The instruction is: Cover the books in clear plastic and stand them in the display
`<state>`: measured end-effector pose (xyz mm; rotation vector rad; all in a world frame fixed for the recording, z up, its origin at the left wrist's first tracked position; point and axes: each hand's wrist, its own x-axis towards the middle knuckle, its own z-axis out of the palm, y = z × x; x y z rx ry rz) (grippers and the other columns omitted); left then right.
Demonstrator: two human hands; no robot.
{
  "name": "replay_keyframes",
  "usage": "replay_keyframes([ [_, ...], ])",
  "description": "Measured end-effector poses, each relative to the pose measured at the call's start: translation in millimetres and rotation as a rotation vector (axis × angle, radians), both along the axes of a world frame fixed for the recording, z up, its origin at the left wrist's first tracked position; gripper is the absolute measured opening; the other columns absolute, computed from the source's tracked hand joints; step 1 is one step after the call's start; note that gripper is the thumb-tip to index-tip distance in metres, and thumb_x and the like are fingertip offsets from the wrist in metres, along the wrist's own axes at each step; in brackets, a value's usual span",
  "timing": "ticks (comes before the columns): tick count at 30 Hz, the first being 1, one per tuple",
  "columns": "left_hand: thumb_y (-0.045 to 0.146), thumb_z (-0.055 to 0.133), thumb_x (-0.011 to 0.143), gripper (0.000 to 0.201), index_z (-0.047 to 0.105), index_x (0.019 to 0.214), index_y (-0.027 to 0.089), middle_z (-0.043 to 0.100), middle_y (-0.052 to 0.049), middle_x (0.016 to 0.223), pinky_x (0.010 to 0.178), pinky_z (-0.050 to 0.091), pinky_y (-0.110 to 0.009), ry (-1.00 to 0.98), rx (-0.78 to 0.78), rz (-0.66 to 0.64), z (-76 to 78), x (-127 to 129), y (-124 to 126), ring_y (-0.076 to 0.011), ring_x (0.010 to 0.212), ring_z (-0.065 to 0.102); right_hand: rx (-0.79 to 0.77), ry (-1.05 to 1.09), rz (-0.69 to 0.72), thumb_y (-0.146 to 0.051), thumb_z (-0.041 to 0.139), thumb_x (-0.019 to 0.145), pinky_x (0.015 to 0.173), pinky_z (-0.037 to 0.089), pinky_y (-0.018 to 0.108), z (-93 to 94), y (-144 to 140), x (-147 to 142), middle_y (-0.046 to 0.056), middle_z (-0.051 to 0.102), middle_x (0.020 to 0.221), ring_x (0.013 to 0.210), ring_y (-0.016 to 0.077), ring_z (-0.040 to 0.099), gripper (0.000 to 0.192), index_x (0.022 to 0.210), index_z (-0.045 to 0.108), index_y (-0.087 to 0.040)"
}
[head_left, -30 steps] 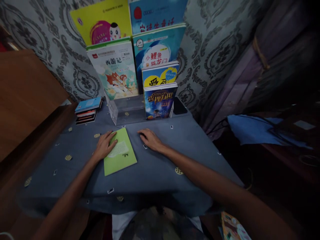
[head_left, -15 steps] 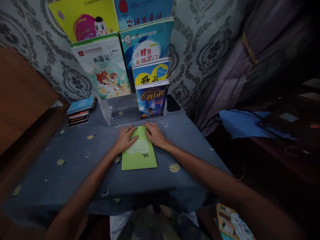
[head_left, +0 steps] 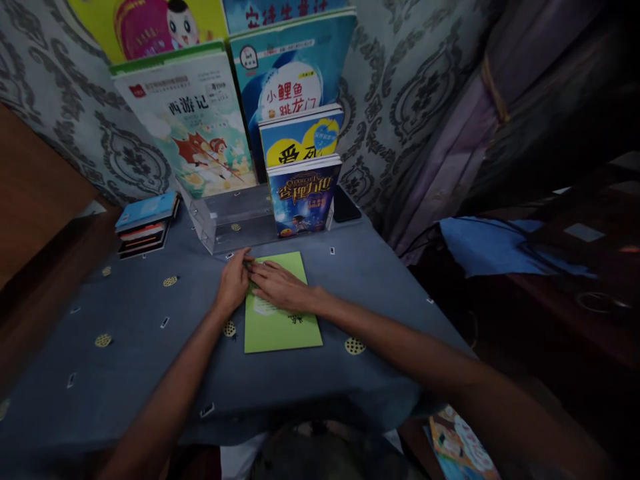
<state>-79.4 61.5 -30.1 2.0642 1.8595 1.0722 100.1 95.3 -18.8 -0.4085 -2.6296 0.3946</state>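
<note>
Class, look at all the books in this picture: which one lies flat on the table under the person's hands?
The plain green book: it lies flat on the grey tablecloth beneath both hands, while the others stand in the display rack or sit stacked at the left.

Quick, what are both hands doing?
Left hand: open, at the green booklet's left edge.
Right hand: open, flat on the booklet.
</note>
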Motion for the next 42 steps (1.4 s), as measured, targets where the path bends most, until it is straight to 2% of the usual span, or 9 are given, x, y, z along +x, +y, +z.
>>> replay_keyframes([
  [4, 0.010, 0.039, 0.088, 0.050, 0.053, 0.136, 0.018, 0.073, -0.008, 0.116, 0.102, 0.051, -0.039, 0.005, -0.003, -0.002, 4.3, 2, -3, -0.0224, 0.108, 0.067, -0.066, -0.032, -0.053, -0.031, 0.051, 0.101, 0.122, 0.033, 0.049, -5.2, 9, 6, 0.017, 0.055, 0.149, 0.144, 0.0279, 0.046, 0.043, 0.141, 0.054, -0.013],
  [9, 0.014, 0.041, 0.091, 0.044, 0.055, 0.133, 0.018, 0.075, -0.008, 0.111, 0.095, 0.053, -0.039, 0.030, 0.015, 0.016, 8.5, 4, -3, -0.0226, 0.102, 0.070, -0.125, -0.123, -0.195, -0.033, 0.046, 0.102, 0.123, 0.032, 0.052, -5.3, 19, 34, 0.019, 0.045, 0.157, 0.150, 0.0308, 0.036, 0.050, 0.147, 0.050, -0.011],
  [15, 0.017, 0.041, 0.093, 0.039, 0.057, 0.129, 0.017, 0.075, -0.008, 0.111, 0.095, 0.054, -0.039, 0.079, 0.023, 0.006, 10.1, 5, -4, -0.0221, 0.102, 0.070, -0.136, -0.124, -0.293, -0.032, 0.044, 0.102, 0.123, 0.032, 0.052, -3.9, 22, 63, 0.020, 0.045, 0.157, 0.150, 0.0302, 0.037, 0.050, 0.147, 0.051, -0.008],
  [21, 0.023, 0.040, 0.096, 0.035, 0.062, 0.122, 0.014, 0.072, -0.013, 0.117, 0.100, 0.051, -0.041, 0.224, 0.054, -0.048, 14.8, 10, -7, -0.0248, 0.111, 0.066, -0.205, -0.031, -0.250, -0.031, 0.045, 0.103, 0.121, 0.036, 0.049, -6.8, 30, 73, 0.020, 0.051, 0.153, 0.147, 0.0285, 0.043, 0.047, 0.143, 0.055, -0.009],
  [26, 0.031, 0.039, 0.101, 0.034, 0.069, 0.110, 0.017, 0.073, -0.013, 0.115, 0.102, 0.048, -0.047, 0.412, -0.057, -0.053, 32.1, 23, -15, -0.0286, 0.113, 0.064, -0.197, 0.060, -0.208, -0.026, 0.043, 0.103, 0.116, 0.040, 0.050, -11.7, 41, 76, 0.015, 0.061, 0.143, 0.136, 0.0255, 0.053, 0.039, 0.137, 0.060, -0.015],
  [30, 0.034, 0.042, 0.102, 0.037, 0.067, 0.120, 0.014, 0.069, -0.016, 0.129, 0.110, 0.040, -0.052, 0.578, -0.141, -0.012, 43.1, 39, -27, -0.0337, 0.136, 0.051, -0.165, 0.072, -0.239, -0.023, 0.043, 0.102, 0.109, 0.045, 0.050, -8.6, 40, 75, 0.014, 0.069, 0.128, 0.121, 0.0266, 0.061, 0.035, 0.130, 0.063, -0.016],
  [33, 0.034, 0.038, 0.103, 0.042, 0.062, 0.130, 0.012, 0.062, -0.017, 0.141, 0.110, 0.041, -0.051, 0.679, -0.233, -0.010, 49.2, 48, -29, -0.0331, 0.142, 0.046, -0.167, 0.067, -0.353, -0.022, 0.044, 0.102, 0.107, 0.045, 0.048, -0.5, 32, 73, 0.015, 0.070, 0.124, 0.118, 0.0280, 0.061, 0.035, 0.130, 0.064, -0.015],
  [37, 0.037, 0.034, 0.105, 0.046, 0.060, 0.133, 0.012, 0.059, -0.016, 0.145, 0.114, 0.037, -0.052, 0.764, -0.352, -0.073, 63.4, 49, -13, -0.0324, 0.147, 0.040, -0.210, 0.092, -0.470, -0.024, 0.042, 0.104, 0.101, 0.046, 0.040, 11.9, 15, 70, 0.013, 0.070, 0.125, 0.115, 0.0259, 0.064, 0.034, 0.131, 0.062, -0.017],
  [42, 0.042, 0.031, 0.105, 0.043, 0.067, 0.114, 0.020, 0.071, -0.011, 0.125, 0.107, 0.044, -0.044, 0.730, -0.458, -0.194, 78.8, 45, 11, -0.0299, 0.137, 0.052, -0.332, 0.133, -0.437, -0.027, 0.040, 0.107, 0.085, 0.044, 0.028, 20.2, -2, 67, 0.008, 0.075, 0.106, 0.097, 0.0195, 0.068, 0.031, 0.117, 0.067, -0.018],
])
